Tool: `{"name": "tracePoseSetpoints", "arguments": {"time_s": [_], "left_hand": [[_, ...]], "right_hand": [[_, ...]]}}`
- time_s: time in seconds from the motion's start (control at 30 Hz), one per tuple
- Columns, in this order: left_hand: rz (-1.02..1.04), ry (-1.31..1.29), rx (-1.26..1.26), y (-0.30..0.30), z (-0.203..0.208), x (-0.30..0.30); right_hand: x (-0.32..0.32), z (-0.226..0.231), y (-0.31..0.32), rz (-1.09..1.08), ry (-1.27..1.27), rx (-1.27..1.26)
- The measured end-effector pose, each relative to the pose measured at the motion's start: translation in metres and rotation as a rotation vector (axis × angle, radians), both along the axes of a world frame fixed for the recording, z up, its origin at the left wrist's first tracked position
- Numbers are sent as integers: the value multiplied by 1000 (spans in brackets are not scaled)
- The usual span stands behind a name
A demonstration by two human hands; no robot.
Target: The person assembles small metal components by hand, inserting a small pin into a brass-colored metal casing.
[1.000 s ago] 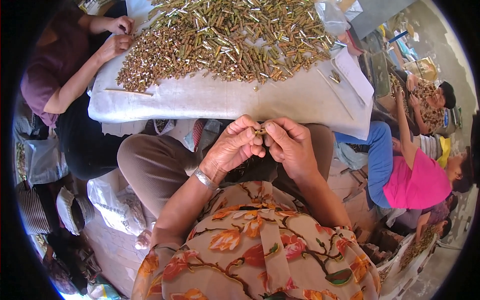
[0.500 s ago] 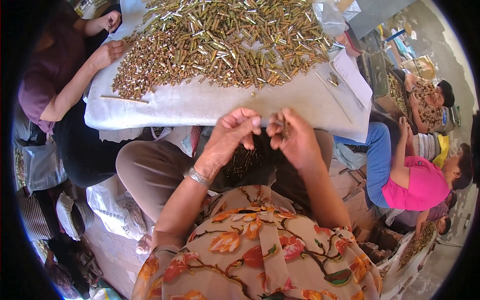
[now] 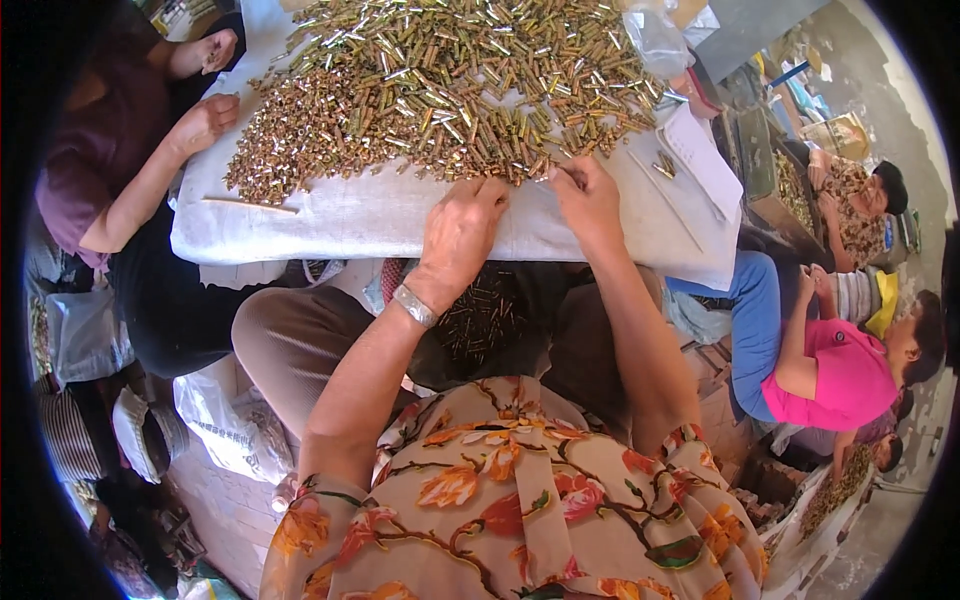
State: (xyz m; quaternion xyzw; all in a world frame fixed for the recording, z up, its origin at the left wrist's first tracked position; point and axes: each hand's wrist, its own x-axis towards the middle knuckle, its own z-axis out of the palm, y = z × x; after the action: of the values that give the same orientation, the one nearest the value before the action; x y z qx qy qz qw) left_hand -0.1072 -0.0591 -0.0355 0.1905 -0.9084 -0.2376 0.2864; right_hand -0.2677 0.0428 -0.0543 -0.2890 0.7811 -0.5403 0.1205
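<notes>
Both my hands are at the near edge of a large pile of small brass-coloured metal cylinders (image 3: 480,75) on the cloth-covered table (image 3: 330,225). My left hand (image 3: 463,228), with a metal bracelet at the wrist, has its fingers curled together against the pile. What they hold, if anything, is hidden. To its right, my right hand (image 3: 588,200) pinches with thumb and forefinger among the cylinders. The piece there is too small to name. Small ring-like metal nuts (image 3: 265,160) form the pile's left side. Below the table edge, a dark container (image 3: 480,320) at my lap holds thin metal pieces.
A thin stick (image 3: 250,205) lies at the table's left, another stick (image 3: 665,195) at the right beside white paper (image 3: 700,160). A co-worker's hand (image 3: 205,125) works at the left edge. Someone in a pink shirt (image 3: 835,365) sits at the right.
Both my hands have moved forward from above my lap to the pile's near edge. The small pieces between my right fingers no longer show clearly.
</notes>
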Motion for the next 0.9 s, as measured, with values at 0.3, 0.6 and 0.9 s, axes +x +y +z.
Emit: {"name": "tracePoseSetpoints", "arguments": {"time_s": [0.3,0.6,0.9], "left_hand": [[-218,409,1493,41,21,55],[-214,481,1413,61,34,73],[-214,490,1281,66,38,75]], "right_hand": [[94,75,68,184,-373,-132],[118,78,77,257,10,-196],[120,76,80,260,-8,-217]]}}
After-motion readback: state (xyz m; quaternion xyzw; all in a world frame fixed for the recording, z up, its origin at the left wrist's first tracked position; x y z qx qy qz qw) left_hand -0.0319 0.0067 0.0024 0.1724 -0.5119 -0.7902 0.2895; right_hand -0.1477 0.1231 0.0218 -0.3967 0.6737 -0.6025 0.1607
